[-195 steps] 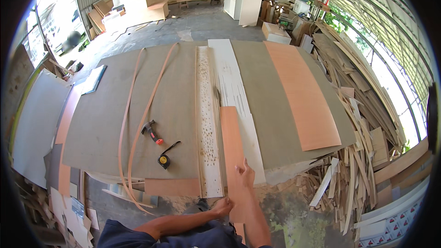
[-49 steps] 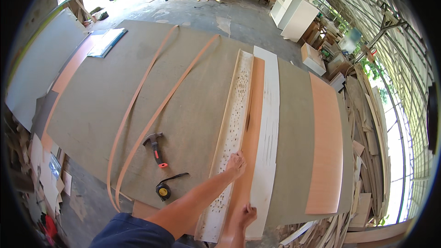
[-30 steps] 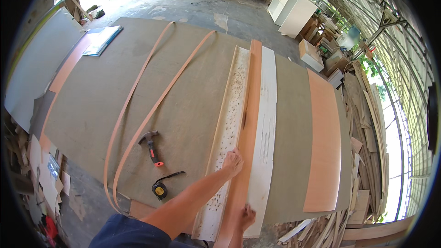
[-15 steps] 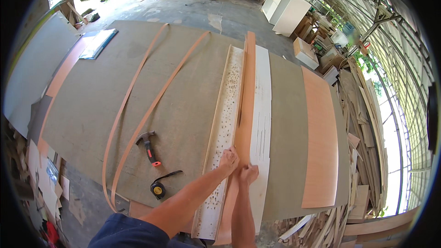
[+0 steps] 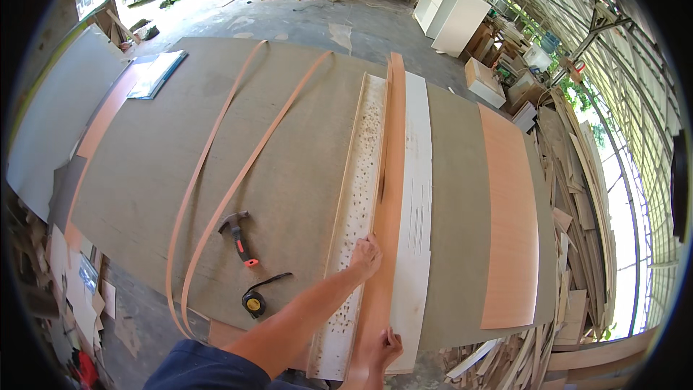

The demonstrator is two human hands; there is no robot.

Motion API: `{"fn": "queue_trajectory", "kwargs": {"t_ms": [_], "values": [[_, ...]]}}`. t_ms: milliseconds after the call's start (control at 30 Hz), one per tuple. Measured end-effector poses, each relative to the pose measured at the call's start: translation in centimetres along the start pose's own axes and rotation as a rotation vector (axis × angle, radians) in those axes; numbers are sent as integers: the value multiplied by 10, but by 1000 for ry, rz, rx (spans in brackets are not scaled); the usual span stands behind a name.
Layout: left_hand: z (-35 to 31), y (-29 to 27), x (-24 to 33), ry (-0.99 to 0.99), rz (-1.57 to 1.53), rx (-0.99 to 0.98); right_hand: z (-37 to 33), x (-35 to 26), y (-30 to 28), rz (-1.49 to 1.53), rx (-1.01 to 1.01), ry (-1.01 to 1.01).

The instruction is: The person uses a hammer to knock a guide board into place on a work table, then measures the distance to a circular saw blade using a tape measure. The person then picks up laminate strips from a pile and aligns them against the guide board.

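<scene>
A long white speckled board (image 5: pixel 357 166) with raised wooden edges lies lengthwise across the worktable. My left hand (image 5: pixel 367 256) is closed on its right edge, knuckles up. Along that edge runs an orange wood-grain laminate strip (image 5: pixel 388 224), its far end standing up slightly. My right hand (image 5: pixel 388 350) is over the strip near the table's front, fingers curled in; anything inside them is hidden. Right of the strip is a white board (image 5: pixel 413 173) with dark lines. To the left lie a claw hammer (image 5: pixel 239 238) and a tape measure (image 5: pixel 254 302).
Two thin orange edging strips (image 5: pixel 229 191) curve over the brown table sheet (image 5: pixel 144 188). A wide orange panel (image 5: pixel 511 224) lies on the right. Scrap wood (image 5: pixel 577 209) is piled beyond the table's right side. A white cabinet (image 5: pixel 456 18) stands at the far right.
My right hand has slid toward me along the laminate strip, away from my left hand. The left hand keeps its place on the speckled board's edge. The whole view has shifted slightly.
</scene>
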State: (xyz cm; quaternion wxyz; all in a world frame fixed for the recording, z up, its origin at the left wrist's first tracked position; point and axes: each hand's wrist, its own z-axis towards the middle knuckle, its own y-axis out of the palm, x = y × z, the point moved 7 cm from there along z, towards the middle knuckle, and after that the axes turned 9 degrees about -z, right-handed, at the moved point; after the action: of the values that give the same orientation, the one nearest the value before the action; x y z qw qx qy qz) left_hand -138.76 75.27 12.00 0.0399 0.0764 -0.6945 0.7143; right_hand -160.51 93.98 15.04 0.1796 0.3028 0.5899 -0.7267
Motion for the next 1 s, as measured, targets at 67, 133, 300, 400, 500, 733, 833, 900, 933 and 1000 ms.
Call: {"fn": "queue_trajectory", "kwargs": {"t_ms": [67,133,300,400,500,733,833,900,933,1000], "values": [[2,-4,3,42,-1,-42,20,-19,11,-67,26,-60],[2,-11,16,66,-35,-105,53,-32,26,-187,68,-147],[3,-7,4,-3,-80,48,142,-77,96,-322,38,-334],[6,-11,7,65,-23,-49,165,-70,112,-317,-19,-237],[2,-6,2,64,-45,-73,131,-76,89,-244,42,-450],[4,-6,8,-8,-358,-186,10,20,13,-104,35,-109],[1,10,-10,-93,-413,-164,14,-6,17,-57,44,-128],[1,6,-15,-141,-274,-89,37,-33,33,-114,-1,-179],[1,1,-8,-138,-204,-59,56,-32,41,-126,-2,-129],[2,-5,4,-79,-108,-44,91,-43,61,-168,18,-131]]}}
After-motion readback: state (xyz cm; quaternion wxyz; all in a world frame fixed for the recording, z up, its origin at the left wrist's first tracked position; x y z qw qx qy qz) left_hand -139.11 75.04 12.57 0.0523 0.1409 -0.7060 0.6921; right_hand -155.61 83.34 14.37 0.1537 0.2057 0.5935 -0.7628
